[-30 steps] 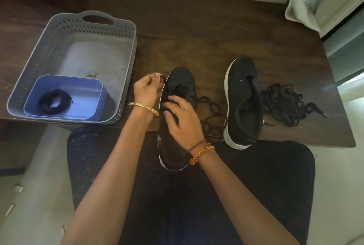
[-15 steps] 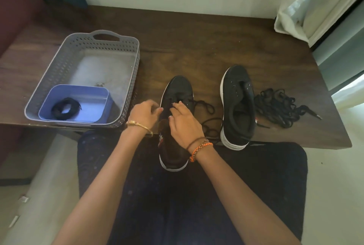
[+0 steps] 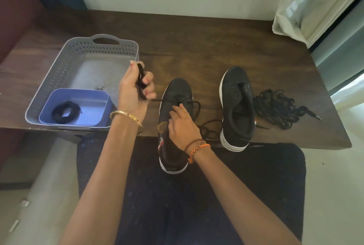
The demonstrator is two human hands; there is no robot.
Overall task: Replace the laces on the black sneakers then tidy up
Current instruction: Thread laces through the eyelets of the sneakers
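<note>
— Where's the sneaker being laced?
— Near sneaker [image 3: 174, 124] straddles the table [image 3: 197, 47] edge; right hand [image 3: 182, 126] pinches at its eyelets, left hand [image 3: 136, 91] grips the lace [image 3: 140, 79] at ten o'clock.
— Around it?
— Second sneaker [image 3: 237, 106] and loose laces [image 3: 277, 108] at three o'clock; basket [image 3: 65, 71] at nine.

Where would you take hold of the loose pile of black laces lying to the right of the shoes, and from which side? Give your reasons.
Grip the loose pile of laces at its thick tangled middle, coming straight down from above. It lies flat on the table, so there is no side to get under. To its left stands the unlaced shoe, and only thin ends trail out to the right.
</note>
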